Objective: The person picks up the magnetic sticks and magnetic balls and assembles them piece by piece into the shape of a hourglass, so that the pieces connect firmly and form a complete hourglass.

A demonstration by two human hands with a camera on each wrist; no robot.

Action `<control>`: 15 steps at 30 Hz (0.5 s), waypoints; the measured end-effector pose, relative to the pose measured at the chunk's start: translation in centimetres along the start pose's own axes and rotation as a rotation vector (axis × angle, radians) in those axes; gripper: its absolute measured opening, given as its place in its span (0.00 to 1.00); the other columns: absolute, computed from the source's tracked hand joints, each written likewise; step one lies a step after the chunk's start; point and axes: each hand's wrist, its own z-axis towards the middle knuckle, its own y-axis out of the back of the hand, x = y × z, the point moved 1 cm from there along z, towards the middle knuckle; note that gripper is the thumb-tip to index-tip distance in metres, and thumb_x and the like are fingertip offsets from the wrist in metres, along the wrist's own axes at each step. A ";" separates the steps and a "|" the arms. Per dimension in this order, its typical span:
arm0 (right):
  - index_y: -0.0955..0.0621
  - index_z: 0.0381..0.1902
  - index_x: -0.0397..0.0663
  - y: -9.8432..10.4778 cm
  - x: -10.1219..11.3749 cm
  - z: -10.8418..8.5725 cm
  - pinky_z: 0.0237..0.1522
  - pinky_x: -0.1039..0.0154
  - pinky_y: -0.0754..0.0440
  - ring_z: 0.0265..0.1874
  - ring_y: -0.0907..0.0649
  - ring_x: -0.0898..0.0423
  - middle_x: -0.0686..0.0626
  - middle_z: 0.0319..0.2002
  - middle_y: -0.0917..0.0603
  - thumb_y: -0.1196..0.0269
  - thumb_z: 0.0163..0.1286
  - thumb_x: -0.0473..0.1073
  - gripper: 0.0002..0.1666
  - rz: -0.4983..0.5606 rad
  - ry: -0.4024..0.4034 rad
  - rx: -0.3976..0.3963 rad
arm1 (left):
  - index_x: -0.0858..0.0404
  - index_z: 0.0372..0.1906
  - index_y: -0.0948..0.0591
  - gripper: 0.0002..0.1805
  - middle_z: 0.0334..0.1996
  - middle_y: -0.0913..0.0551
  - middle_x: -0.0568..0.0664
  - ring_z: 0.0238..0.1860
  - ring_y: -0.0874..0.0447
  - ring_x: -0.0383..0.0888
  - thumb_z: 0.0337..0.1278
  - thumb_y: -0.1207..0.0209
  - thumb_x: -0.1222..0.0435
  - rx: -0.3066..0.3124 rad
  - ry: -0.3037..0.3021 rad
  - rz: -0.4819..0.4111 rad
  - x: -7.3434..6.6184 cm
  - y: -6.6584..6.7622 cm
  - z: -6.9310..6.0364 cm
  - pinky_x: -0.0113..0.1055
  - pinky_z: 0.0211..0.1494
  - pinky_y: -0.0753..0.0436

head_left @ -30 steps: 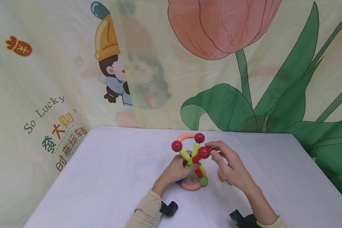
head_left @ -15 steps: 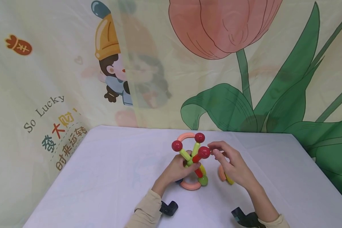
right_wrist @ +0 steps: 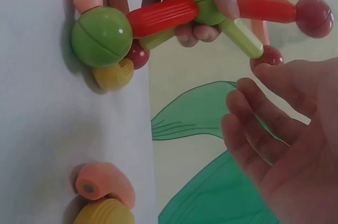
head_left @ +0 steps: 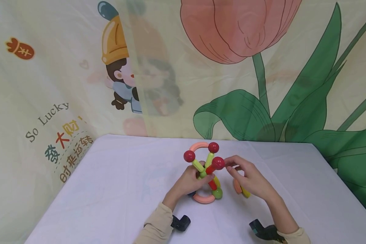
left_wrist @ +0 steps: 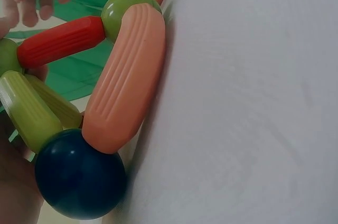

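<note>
My left hand [head_left: 190, 181] grips a magnetic ball-and-stick toy structure around its middle green ball [right_wrist: 205, 5]. Yellow-green sticks and a red stick [right_wrist: 269, 8] rise from that ball to red balls [head_left: 218, 163], two of which are joined by a pink curved stick [head_left: 199, 146]. Lower down, the left wrist view shows a dark blue ball [left_wrist: 80, 174], another pink curved stick [left_wrist: 127, 76] and a green ball [left_wrist: 119, 12] by the tabletop. My right hand [head_left: 250, 176] hovers just right of the nearest red ball, fingers loosely bent around nothing; fingertip contact is unclear.
On the white-covered table [head_left: 116, 189], a loose pink curved piece [right_wrist: 105, 183] lies against a yellow piece [right_wrist: 108, 212], below my right hand. Black devices [head_left: 181, 223] sit at both wrists. A printed curtain [head_left: 164, 67] hangs behind the table's far edge.
My right hand has drawn slightly right and down from beside the red ball, uncovering the loose yellow piece. My left hand and the structure stay in place.
</note>
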 end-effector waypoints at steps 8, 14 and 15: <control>0.23 0.49 0.52 -0.3 -1.5 0.1 0.47 0.58 0.21 0.48 0.20 0.50 0.47 0.48 0.18 0.40 0.67 0.40 0.13 0.034 -0.045 0.125 | 0.55 0.39 0.24 0.12 0.34 0.19 0.43 0.35 0.22 0.35 0.58 0.41 0.53 -0.001 0.004 0.003 0.0 0.0 0.0 0.29 0.39 0.21; 0.22 0.49 0.48 -0.4 -2.6 0.0 0.48 0.54 0.22 0.49 0.22 0.47 0.45 0.49 0.19 0.42 0.65 0.33 0.14 0.045 -0.083 0.178 | 0.54 0.40 0.25 0.12 0.34 0.19 0.43 0.35 0.21 0.35 0.57 0.41 0.53 -0.003 0.021 -0.002 0.0 -0.1 0.0 0.29 0.40 0.20; 0.22 0.49 0.48 -0.4 -2.8 0.0 0.48 0.54 0.22 0.49 0.22 0.47 0.46 0.48 0.19 0.42 0.65 0.33 0.15 0.042 -0.090 0.184 | 0.54 0.40 0.25 0.12 0.35 0.19 0.43 0.35 0.21 0.35 0.57 0.40 0.53 -0.002 0.025 -0.006 0.0 -0.1 0.0 0.29 0.40 0.20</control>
